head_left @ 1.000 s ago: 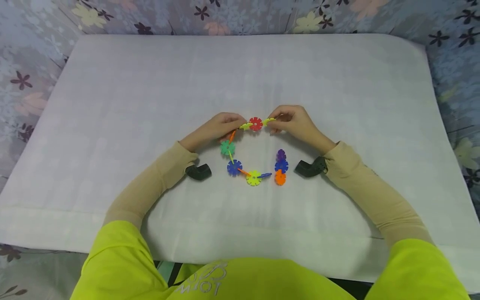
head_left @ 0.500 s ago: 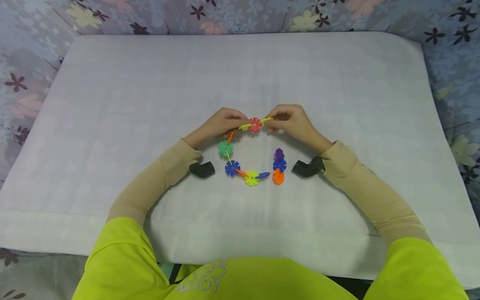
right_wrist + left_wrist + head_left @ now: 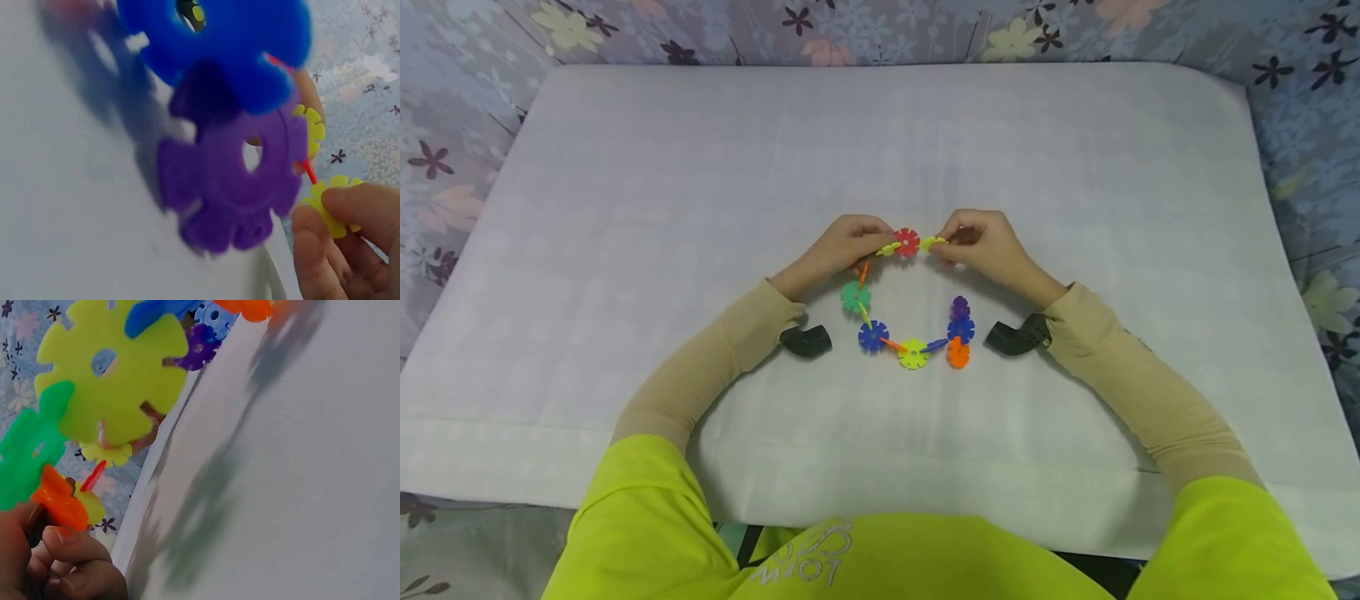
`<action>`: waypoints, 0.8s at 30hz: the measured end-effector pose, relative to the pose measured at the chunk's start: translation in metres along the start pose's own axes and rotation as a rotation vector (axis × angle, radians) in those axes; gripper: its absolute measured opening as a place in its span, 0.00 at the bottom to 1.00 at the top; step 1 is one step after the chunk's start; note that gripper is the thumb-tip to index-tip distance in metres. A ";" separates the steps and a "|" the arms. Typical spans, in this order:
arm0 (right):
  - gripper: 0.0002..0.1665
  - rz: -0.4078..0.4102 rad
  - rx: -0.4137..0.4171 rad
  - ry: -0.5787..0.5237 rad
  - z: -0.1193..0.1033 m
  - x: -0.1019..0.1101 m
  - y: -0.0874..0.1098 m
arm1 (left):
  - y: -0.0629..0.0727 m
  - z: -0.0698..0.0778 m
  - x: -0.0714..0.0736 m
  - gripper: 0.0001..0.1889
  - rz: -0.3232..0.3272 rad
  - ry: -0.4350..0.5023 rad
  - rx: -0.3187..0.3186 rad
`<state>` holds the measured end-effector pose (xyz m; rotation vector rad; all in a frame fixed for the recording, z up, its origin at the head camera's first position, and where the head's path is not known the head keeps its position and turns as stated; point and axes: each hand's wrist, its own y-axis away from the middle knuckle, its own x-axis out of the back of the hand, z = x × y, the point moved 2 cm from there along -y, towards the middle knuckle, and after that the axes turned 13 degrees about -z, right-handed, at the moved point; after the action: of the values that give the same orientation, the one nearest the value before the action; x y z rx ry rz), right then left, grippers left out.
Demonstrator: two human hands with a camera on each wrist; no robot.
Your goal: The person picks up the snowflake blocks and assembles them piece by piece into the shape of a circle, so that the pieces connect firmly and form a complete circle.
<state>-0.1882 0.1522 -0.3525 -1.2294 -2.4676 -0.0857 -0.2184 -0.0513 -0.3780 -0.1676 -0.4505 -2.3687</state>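
Observation:
A chain of slotted plastic flower discs curves across the table in the head view. At its top left, my left hand pinches a yellow flower disc joined to a red flower disc. My right hand pinches another yellow flower disc, right at the red one's edge. Down the left run an orange disc, a green disc and a blue disc. Along the bottom, a large yellow disc bears a tilted blue disc. Fingers hide part of the pinched discs.
Just right of the chain's lower end stand an orange disc, a blue disc and a purple disc, joined in a row. Dark wrist mounts hang under both sleeves. A white cloth covers the table.
The chain's lower part has shifted right, and its tilted blue disc now reaches the orange disc's edge. The red disc has risen slightly leftward. Both hands keep their pinch.

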 end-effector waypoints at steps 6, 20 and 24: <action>0.05 -0.007 0.032 0.026 -0.002 -0.004 -0.001 | 0.000 -0.001 -0.001 0.12 -0.032 0.031 0.009; 0.04 0.028 -0.037 -0.019 0.004 -0.001 -0.003 | 0.001 -0.001 0.001 0.11 -0.090 0.082 -0.040; 0.05 -0.002 -0.022 -0.059 0.005 -0.002 -0.003 | 0.000 -0.001 0.001 0.10 -0.089 0.067 -0.048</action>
<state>-0.1912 0.1496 -0.3573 -1.2561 -2.5243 -0.0785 -0.2191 -0.0518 -0.3793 -0.0914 -0.3762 -2.4656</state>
